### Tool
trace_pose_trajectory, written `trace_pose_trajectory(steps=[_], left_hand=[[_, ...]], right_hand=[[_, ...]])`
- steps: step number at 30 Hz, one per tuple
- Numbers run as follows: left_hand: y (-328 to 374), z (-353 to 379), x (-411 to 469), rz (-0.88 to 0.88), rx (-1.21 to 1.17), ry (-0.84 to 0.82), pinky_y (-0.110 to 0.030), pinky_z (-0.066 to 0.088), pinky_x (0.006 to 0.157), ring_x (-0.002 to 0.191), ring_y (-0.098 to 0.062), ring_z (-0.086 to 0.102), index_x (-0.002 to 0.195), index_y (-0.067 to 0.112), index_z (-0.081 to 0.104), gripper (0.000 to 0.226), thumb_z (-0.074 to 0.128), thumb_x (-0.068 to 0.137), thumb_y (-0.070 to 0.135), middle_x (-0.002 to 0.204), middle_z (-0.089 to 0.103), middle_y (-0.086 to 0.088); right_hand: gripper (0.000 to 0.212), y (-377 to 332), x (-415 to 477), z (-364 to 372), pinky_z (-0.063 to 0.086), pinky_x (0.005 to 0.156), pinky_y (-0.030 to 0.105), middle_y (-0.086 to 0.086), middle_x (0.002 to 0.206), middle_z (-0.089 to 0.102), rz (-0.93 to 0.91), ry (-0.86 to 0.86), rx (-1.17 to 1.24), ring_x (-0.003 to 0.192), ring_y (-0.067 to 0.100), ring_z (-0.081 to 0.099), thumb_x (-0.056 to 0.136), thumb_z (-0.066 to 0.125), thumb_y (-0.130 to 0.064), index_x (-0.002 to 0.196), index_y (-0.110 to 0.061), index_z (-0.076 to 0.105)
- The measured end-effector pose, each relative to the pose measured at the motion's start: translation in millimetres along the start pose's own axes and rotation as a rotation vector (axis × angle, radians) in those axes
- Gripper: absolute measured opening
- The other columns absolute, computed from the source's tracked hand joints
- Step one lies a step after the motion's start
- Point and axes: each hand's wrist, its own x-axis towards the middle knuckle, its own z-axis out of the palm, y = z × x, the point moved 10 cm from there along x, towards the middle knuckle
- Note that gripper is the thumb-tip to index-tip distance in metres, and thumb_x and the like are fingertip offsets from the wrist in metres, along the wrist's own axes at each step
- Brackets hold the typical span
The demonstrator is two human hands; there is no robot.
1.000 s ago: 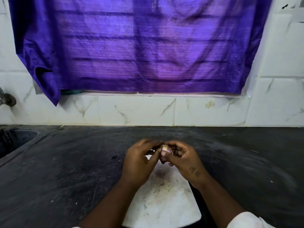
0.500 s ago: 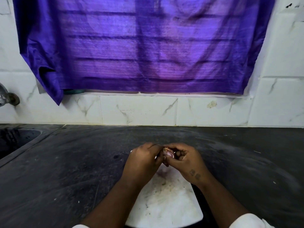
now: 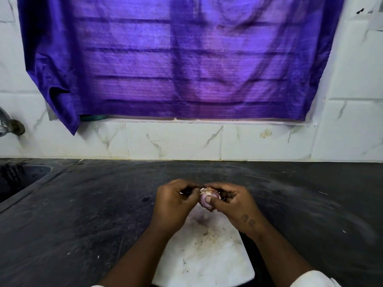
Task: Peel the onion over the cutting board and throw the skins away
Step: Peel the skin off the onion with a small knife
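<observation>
A small pale purple onion (image 3: 204, 199) is held between both hands above the far end of the white cutting board (image 3: 205, 257). My right hand (image 3: 234, 206) grips it, thumb pressed on its front. My left hand (image 3: 174, 204) pinches at the papery skin at the onion's top. Most of the onion is hidden by my fingers. The board is stained with small dark and brownish bits.
The board lies on a dark stone counter (image 3: 83, 214). A sink (image 3: 18, 179) is set in at the far left, with a tap (image 3: 8, 123) above it. White tiles and a purple curtain (image 3: 178, 59) cover the wall behind.
Both hands stay together at the onion. The right thumb has slid onto the onion's front, and more of its pale purple surface shows.
</observation>
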Motion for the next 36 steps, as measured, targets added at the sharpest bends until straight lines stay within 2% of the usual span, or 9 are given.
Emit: trace_pose_trajectory(steps=[3,7,11,15,19,24,28,32,36], left_hand=[[-16.1,2.1,-0.9,-0.155,-0.180,-0.006,-0.028,0.064,0.074,0.080,-0.008,0.076,0.092,0.023,0.082,0.025,0.075,0.087,0.000,0.084,0.081,0.007],[-12.7,7.1,-1.7,-0.194,-0.319,-0.024,-0.026,0.064,0.075,0.085,-0.010,0.077,0.097,0.025,0.081,0.024,0.071,0.093,0.004,0.090,0.082,0.010],[-6.5,10.6,-4.8,-0.186,-0.277,-0.065,-0.012,0.056,0.071,0.085,0.001,0.075,0.104,0.019,0.081,0.023,0.078,0.087,0.004,0.088,0.081,0.016],[-6.7,4.8,-5.3,-0.150,-0.174,-0.015,-0.014,0.058,0.070,0.081,0.001,0.075,0.098,0.023,0.082,0.021,0.081,0.083,0.008,0.086,0.080,0.014],[-3.7,0.2,-5.8,-0.121,-0.136,0.027,-0.012,0.058,0.070,0.079,-0.001,0.075,0.095,0.027,0.081,0.026,0.081,0.082,0.004,0.085,0.079,0.014],[-11.6,0.2,-4.8,-0.189,-0.153,0.043,-0.015,0.058,0.066,0.075,-0.003,0.075,0.093,0.021,0.082,0.021,0.080,0.084,0.002,0.082,0.080,0.010],[-6.5,2.8,-6.4,-0.195,-0.193,0.009,-0.013,0.057,0.068,0.079,0.000,0.075,0.098,0.021,0.082,0.021,0.080,0.085,0.005,0.086,0.080,0.012],[-5.0,1.5,-7.0,-0.171,-0.158,0.025,-0.013,0.058,0.068,0.078,-0.001,0.075,0.094,0.020,0.082,0.019,0.081,0.083,0.005,0.084,0.080,0.009],[-10.7,1.0,-6.5,-0.230,-0.206,0.048,-0.015,0.058,0.065,0.073,-0.005,0.074,0.089,0.014,0.081,0.016,0.081,0.082,0.000,0.080,0.079,0.004]], right_hand=[[0.030,1.0,0.6,-0.4,0.057,0.066,0.022,-0.010,0.098,0.080,0.017,0.005,0.011,0.084,0.011,0.075,0.083,0.079,-0.008,0.105,-0.030,0.079],[0.031,3.1,2.0,-4.9,0.058,0.061,0.023,-0.006,0.096,0.080,0.033,0.053,0.035,0.080,0.019,0.075,0.085,0.076,-0.007,0.102,-0.033,0.078],[0.033,0.1,2.4,-6.2,0.060,0.061,0.027,-0.010,0.097,0.080,0.020,0.057,0.028,0.081,0.019,0.075,0.087,0.075,-0.009,0.102,-0.038,0.078],[0.034,3.3,2.5,-5.8,0.061,0.062,0.029,-0.012,0.096,0.080,0.029,0.069,0.016,0.081,0.019,0.075,0.083,0.078,-0.011,0.100,-0.041,0.076],[0.034,3.7,2.6,-5.1,0.062,0.064,0.031,-0.012,0.096,0.080,0.020,0.072,0.005,0.082,0.019,0.075,0.080,0.081,-0.014,0.098,-0.043,0.077],[0.036,1.2,2.2,-4.2,0.062,0.061,0.031,-0.011,0.093,0.080,0.016,0.068,0.015,0.080,0.025,0.074,0.081,0.079,-0.010,0.095,-0.042,0.077],[0.038,-0.1,2.5,-4.6,0.063,0.061,0.037,-0.015,0.093,0.079,0.014,0.073,0.002,0.078,0.022,0.074,0.083,0.078,-0.011,0.092,-0.047,0.076],[0.035,-0.3,2.3,-4.3,0.063,0.060,0.034,-0.013,0.093,0.079,0.013,0.074,0.008,0.080,0.022,0.075,0.082,0.080,-0.014,0.094,-0.047,0.076],[0.034,-1.1,1.5,-2.1,0.062,0.060,0.033,-0.009,0.093,0.080,0.020,0.065,0.043,0.080,0.025,0.075,0.082,0.080,-0.011,0.095,-0.042,0.077]])
